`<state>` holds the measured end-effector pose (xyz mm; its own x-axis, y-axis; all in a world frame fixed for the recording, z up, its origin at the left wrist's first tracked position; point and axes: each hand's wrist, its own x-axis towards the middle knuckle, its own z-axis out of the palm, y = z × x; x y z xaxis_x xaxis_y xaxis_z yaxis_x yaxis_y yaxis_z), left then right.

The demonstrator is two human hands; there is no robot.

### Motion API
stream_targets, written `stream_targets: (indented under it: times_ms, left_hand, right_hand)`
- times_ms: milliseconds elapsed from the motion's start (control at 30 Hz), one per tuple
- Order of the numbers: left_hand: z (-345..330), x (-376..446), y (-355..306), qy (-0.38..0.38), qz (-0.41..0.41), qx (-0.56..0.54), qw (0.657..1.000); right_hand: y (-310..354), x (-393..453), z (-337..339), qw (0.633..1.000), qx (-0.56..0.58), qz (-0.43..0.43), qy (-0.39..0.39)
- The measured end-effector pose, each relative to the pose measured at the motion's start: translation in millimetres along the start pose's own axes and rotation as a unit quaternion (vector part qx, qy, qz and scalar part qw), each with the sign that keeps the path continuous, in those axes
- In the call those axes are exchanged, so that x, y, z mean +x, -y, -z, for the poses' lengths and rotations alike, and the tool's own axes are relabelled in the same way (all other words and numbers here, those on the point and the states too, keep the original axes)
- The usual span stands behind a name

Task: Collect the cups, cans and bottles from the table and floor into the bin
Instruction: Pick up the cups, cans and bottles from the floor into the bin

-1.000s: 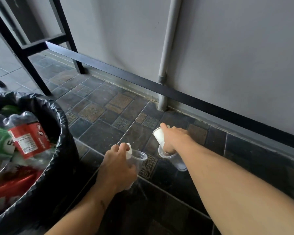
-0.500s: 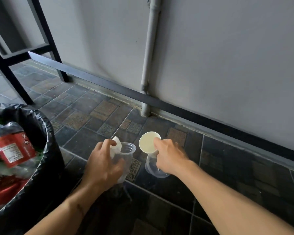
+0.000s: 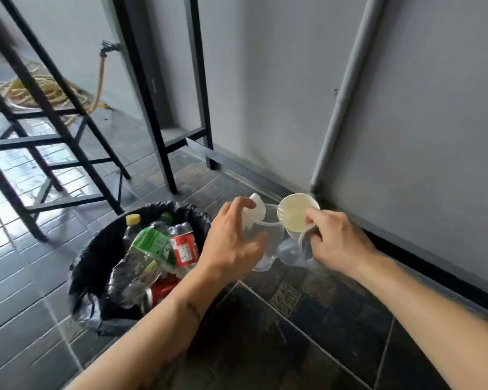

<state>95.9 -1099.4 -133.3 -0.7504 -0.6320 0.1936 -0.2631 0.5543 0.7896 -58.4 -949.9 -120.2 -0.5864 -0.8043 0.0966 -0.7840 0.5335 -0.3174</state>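
My left hand (image 3: pixel 231 240) grips a clear plastic cup (image 3: pixel 268 243) together with a crumpled white tissue (image 3: pixel 255 211) pinched at its rim. In my right hand (image 3: pixel 335 240) are a white paper cup (image 3: pixel 295 213), its mouth turned toward me, and a second clear plastic cup (image 3: pixel 293 253) held by the rim. Both hands hover above the tiled floor, just right of the bin (image 3: pixel 96 266), which is lined with a black bag. Bottles fill the bin, among them one with a green label (image 3: pixel 152 246) and one with a red label (image 3: pixel 183 249).
Black metal stool and table frames (image 3: pixel 68 153) stand behind the bin. A yellow hose (image 3: pixel 40 91) lies coiled on the floor at the far left. A grey drainpipe (image 3: pixel 341 108) runs down the wall on the right, with a dark rail (image 3: pixel 406 257) along the wall's foot.
Both hands have lifted the cups off the floor and carried them left toward the bin. The view has swung left, so the bin now sits beside my left hand.
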Motion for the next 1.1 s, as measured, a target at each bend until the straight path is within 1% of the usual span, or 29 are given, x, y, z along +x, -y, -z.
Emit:
stream_targets:
  times_ms: [200,267,367,433,500,567,600,667,800,900,1000,1100]
  left_hand:
    - [101.1,-15.1,33.0,-0.097,0.076,0.006,0.992]
    - [129.4,-26.6,52.3,-0.120,0.093,0.019,0.988]
    - [149.5,-45.5,80.5,-0.137,0.109,0.051,0.983]
    - [150.0,-60.6,96.1,-0.104,0.132,0.080,0.982]
    - [142.7,-71.4,107.3,-0.016,0.176,0.086,0.980]
    - [135.4,-77.6,115.7,0.077,0.214,0.109,0.968]
    - [132.5,-78.1,117.5,0.099,0.226,0.122,0.961]
    - [127.4,-76.3,125.0,0.114,0.233,0.123,0.958]
    - [129.3,-73.1,118.9,0.134,0.222,0.047,0.965]
    - [133.4,-72.6,118.2,0.114,0.193,0.032,0.974]
    - [129.1,-74.0,124.3,0.096,0.175,0.053,0.978]
    - [121.3,-75.3,130.8,0.117,0.184,0.104,0.970]
  right_hand:
    - [96.7,21.0,4.1,0.987,0.103,0.100,-0.072]
    - [125.0,26.2,-5.0,0.983,0.154,0.091,-0.037]
    - [155.1,35.1,-33.7,0.976,0.205,0.041,0.062]
    - [167.8,34.6,-58.7,0.969,0.200,0.006,0.144]
    - [169.3,34.8,-77.6,0.960,0.168,-0.014,0.222]
    - [164.4,35.3,-82.4,0.957,0.164,-0.033,0.236]
    - [160.7,35.9,-81.8,0.957,0.172,-0.044,0.229]
    - [153.1,34.3,-78.2,0.957,0.185,-0.058,0.217]
    - [145.7,19.4,-76.3,0.961,0.197,-0.070,0.181]
    - [144.6,9.1,-82.9,0.961,0.214,-0.074,0.159]
    - [152.1,-1.9,-93.5,0.962,0.214,-0.059,0.160]
    - [159.0,-10.2,-106.1,0.969,0.185,-0.045,0.158]
